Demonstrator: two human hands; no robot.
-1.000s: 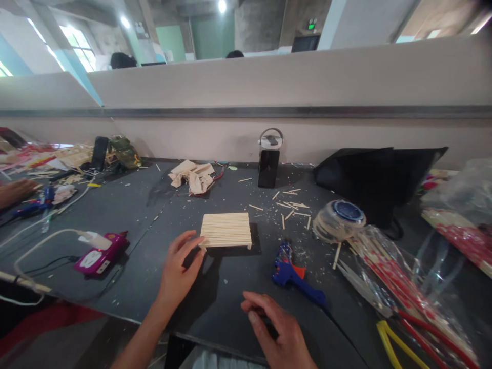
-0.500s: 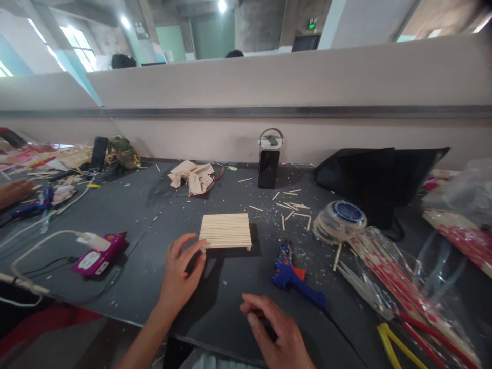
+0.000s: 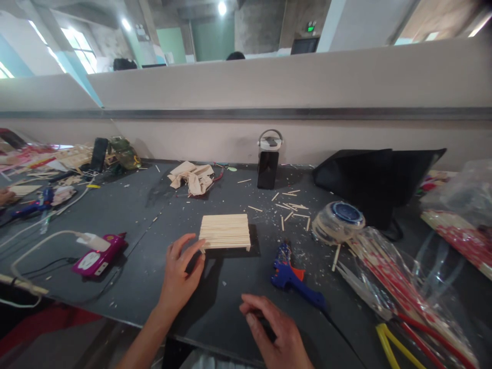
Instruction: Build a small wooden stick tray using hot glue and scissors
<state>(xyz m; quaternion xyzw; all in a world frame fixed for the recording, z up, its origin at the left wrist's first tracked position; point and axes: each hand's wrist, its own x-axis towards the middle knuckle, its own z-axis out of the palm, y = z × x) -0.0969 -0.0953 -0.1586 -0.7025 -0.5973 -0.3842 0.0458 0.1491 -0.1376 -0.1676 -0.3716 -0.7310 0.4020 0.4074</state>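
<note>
A small platform of pale wooden sticks (image 3: 225,231), laid side by side, stands on short legs in the middle of the dark table. My left hand (image 3: 181,266) rests at its left front corner, fingers apart, with the fingertips at the edge; whether they press on it I cannot tell. Near the table's front edge, my right hand (image 3: 272,325) hovers or rests with loosely curved fingers apart and nothing in them. Beyond that hand lies a blue glue gun (image 3: 295,284) with an orange trigger, its cord running toward the front edge.
Cut stick pieces (image 3: 292,207) lie scattered behind the glue gun. To the right are a clear round container (image 3: 338,223), pliers (image 3: 384,312) and bagged sticks (image 3: 400,277). A phone (image 3: 268,170) leans at the back. A purple power strip (image 3: 99,255) sits left; another person's hand (image 3: 6,196) shows far left.
My hands and the stick platform stay in place. At far left, the other person's hand has drawn back toward the picture's edge, and a pale flat piece now shows beside it.
</note>
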